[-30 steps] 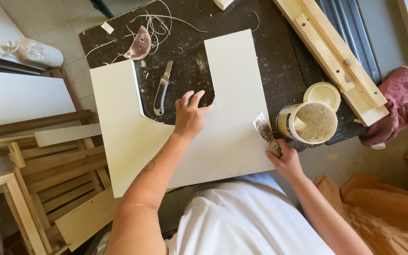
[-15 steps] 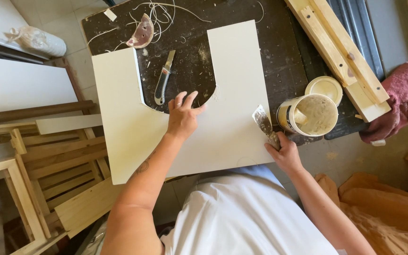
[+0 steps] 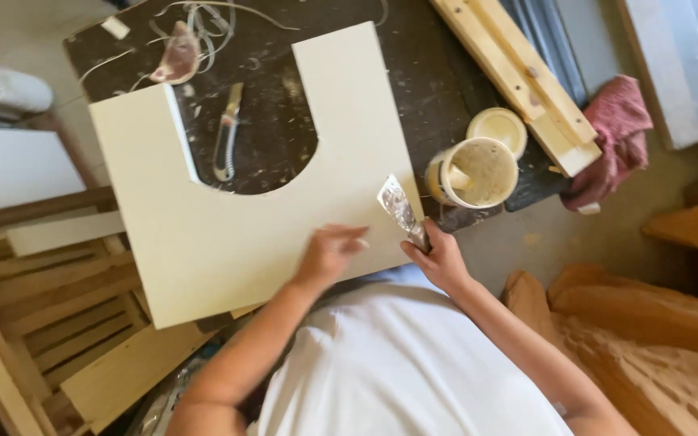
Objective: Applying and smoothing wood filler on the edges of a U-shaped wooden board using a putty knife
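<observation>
A round cream tub [image 3: 478, 172] with pale filler and a stick in it stands on the dark tabletop [image 3: 438, 73] just right of the cream U-cut board [image 3: 228, 234], its round lid [image 3: 498, 127] beside it. The right hand [image 3: 440, 260] is clenched around the handle of a putty knife [image 3: 401, 211] at the board's right edge, the blade pointing up and leftward away from the person. The left hand [image 3: 329, 253] rests loose, blurred, on the board's near part, just left of the knife.
</observation>
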